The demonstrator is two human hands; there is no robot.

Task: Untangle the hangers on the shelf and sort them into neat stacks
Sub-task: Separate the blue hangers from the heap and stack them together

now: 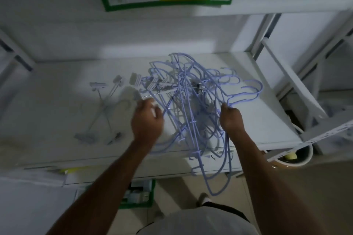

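Purple hangers (191, 101) sit in one knotted heap on the white shelf (57, 105), between the two hands. Some loops spill over the shelf's front edge, below the right hand (231, 118). Right hand is clenched round a few purple strands at the heap's right side. Left hand (147, 120) is curled on a thin wire at the heap's left side; blurred there. White clip hangers (103, 101) lie crossed, left of the left hand.
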